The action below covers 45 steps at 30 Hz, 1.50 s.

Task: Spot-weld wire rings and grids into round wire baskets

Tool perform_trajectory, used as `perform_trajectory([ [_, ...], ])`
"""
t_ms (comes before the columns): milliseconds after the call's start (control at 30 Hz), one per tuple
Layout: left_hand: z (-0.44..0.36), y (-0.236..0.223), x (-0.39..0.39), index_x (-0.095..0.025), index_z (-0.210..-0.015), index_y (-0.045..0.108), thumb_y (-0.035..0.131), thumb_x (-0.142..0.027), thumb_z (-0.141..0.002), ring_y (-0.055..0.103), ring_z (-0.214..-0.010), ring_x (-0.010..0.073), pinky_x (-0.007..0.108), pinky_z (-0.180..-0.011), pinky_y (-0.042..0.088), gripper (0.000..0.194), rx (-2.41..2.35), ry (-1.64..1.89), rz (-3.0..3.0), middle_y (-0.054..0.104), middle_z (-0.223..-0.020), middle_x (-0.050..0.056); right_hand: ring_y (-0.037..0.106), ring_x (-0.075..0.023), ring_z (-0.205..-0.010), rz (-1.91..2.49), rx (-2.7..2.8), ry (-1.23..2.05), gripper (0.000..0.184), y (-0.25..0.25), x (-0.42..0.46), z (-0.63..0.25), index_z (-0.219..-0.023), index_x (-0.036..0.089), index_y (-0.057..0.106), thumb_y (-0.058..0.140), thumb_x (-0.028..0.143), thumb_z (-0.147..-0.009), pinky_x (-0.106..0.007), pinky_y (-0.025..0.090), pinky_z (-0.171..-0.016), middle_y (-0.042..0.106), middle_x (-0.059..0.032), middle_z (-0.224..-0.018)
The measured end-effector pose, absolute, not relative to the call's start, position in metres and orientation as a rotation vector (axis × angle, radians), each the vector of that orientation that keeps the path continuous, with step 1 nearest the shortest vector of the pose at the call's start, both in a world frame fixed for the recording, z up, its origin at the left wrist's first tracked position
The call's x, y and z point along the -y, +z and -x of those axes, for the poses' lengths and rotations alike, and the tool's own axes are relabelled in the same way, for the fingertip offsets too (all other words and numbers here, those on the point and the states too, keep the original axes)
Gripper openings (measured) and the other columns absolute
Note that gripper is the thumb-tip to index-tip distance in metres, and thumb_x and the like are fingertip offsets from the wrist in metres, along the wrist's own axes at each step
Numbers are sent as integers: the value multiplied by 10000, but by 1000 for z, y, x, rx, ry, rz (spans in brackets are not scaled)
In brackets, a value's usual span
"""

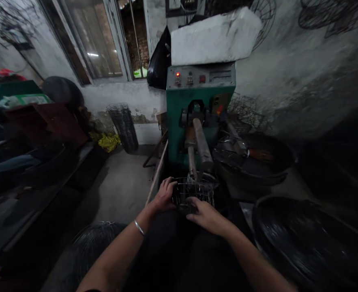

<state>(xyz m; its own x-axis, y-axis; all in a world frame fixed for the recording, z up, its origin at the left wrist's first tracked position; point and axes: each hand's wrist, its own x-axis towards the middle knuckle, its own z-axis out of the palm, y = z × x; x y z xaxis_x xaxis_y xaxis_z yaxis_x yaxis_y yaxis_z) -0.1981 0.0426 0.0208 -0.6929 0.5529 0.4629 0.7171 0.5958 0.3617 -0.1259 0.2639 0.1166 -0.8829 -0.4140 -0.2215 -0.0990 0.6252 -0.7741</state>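
A small wire basket (209,196) is between my two hands, in front of a green spot-welding machine (179,117). My left hand (164,196) grips the basket's left side, with the fingers over its upper rim. On the near side, my right hand (201,213) has thumb and fingers curved at the wires; whatever lies between the fingertips is too dark to make out. Just beyond the basket, the machine's thick upper arm (202,146) and thinner lower arm (192,162) point towards me. The basket's far edge is close to the arm ends; contact cannot be told.
Wide dark basins (254,162) stand right of the machine, and a shiny dark heap (303,239) lies nearer. A roll of wire mesh (124,127) leans at the wall. Coiled wire (95,247) sits low on the left. A white foam block (212,38) tops the machine.
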Motion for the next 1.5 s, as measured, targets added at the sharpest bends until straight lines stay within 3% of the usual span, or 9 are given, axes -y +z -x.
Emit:
perform_trajectory([
  [167, 193, 22, -57, -129, -1381, 410, 856, -499, -595, 348, -1365, 413, 601, -1121, 338, 977, 2559, -775, 1079, 438, -1386, 233, 686, -284, -983, 455, -2737, -336, 256, 125, -258, 125, -1162, 130, 614, 544, 174, -919, -330, 505, -798, 722, -131, -1056],
  [333, 196, 15, -63, -125, -1369, 435, 857, -625, -544, 371, -1334, 437, 609, -1089, 357, 1052, 2555, -799, 1039, 411, -1401, 248, 698, -304, -957, 422, -2793, -163, 327, 115, -255, 121, -1250, 82, 542, 450, 86, -936, -334, 504, -756, 707, -182, -1094],
  [567, 196, 14, -61, -131, -1384, 411, 917, -501, -516, 346, -1343, 429, 610, -1106, 341, 1070, 2547, -833, 1022, 392, -1412, 232, 698, -273, -970, 472, -2809, -152, 319, 111, -263, 120, -1234, 132, 563, 415, 106, -953, -311, 511, -767, 719, -133, -1093],
  [867, 207, 20, -73, -138, -1374, 438, 941, -546, -460, 359, -1324, 433, 606, -1106, 339, 1120, 2551, -910, 1031, 415, -1402, 221, 698, -269, -957, 548, -2813, -269, 279, 102, -281, 135, -1211, 132, 570, 452, 140, -958, -308, 500, -770, 718, -148, -1090],
  [1200, 213, 19, -86, -146, -1358, 460, 971, -438, -393, 386, -1303, 418, 575, -1088, 368, 1131, 2564, -900, 978, 414, -1396, 211, 689, -304, -995, 523, -2799, -244, 337, 114, -287, 141, -1293, 99, 547, 481, 120, -963, -358, 501, -824, 709, -154, -1121],
  [1367, 210, 26, -86, -165, -1344, 485, 949, -523, -408, 396, -1298, 420, 579, -1077, 378, 1104, 2565, -940, 957, 444, -1370, 192, 691, -308, -1001, 496, -2822, -329, 294, 118, -289, 141, -1233, 126, 606, 510, 149, -956, -370, 519, -841, 719, -139, -1108],
  [1500, 210, 35, -86, -179, -1346, 491, 935, -543, -448, 413, -1292, 408, 569, -1077, 391, 1066, 2571, -919, 971, 460, -1367, 180, 673, -278, -1064, 493, -2917, -412, 368, 120, -293, 133, -1287, 161, 588, 524, 131, -926, -347, 521, -882, 692, -124, -1201],
])
